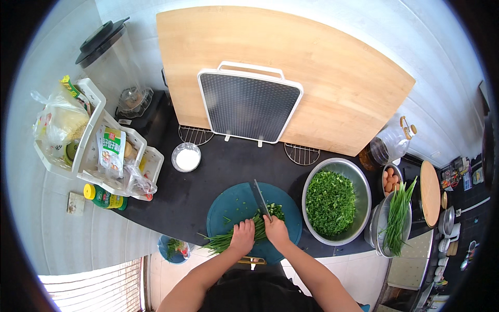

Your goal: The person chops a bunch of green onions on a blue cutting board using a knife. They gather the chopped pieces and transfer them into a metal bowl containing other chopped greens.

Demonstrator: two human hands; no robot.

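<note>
A bunch of green chives [222, 240] lies across a round teal cutting board [221, 208] on the dark counter. My left hand [243, 236] is closed over the bunch, pressing it to the board. In my right hand [276, 230] is the handle of a kitchen knife [259, 197], its blade pointing away from me over the chives. Chopped chives [275, 210] lie just right of the blade, and small bits are scattered on the board. Right of the board, a large steel bowl [365, 208] holds a heap of chopped chives [330, 200].
Whole chives [399, 218] rest across a steel colander [381, 223] at the right, near a bowl of eggs [391, 179] and an oil jug [387, 145]. A small bowl of white powder [186, 157] stands beyond the board. White storage baskets [86, 156] stand left; wooden boards [332, 78] lean behind.
</note>
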